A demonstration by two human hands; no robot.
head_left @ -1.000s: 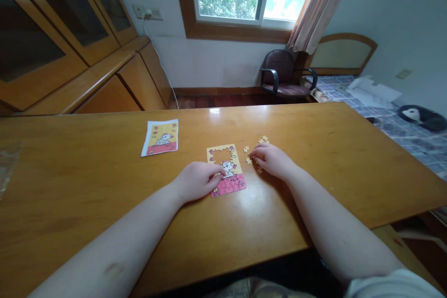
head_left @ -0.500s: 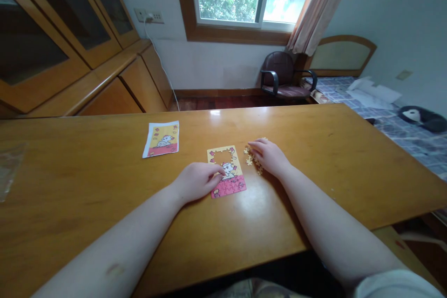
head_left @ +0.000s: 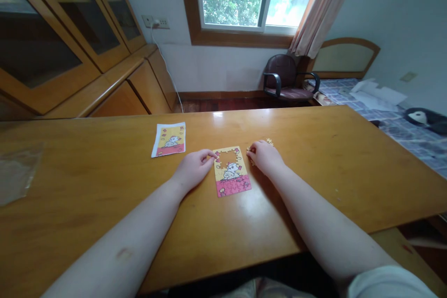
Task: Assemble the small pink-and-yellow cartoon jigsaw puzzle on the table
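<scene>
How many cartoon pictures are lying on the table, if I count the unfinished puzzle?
2: the printed sheet, beyond the left hand, and the unfinished puzzle, between that hand and the right hand.

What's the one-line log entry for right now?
left hand: at upper left edge of puzzle | right hand: at loose pieces, grip unclear | puzzle: gap in upper part | picture sheet: left of puzzle

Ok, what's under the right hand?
Small puzzle pieces peek out past the right hand's far side and near its fingertips, on the table. The hand covers the rest, so how many lie beneath can't be told.
</scene>
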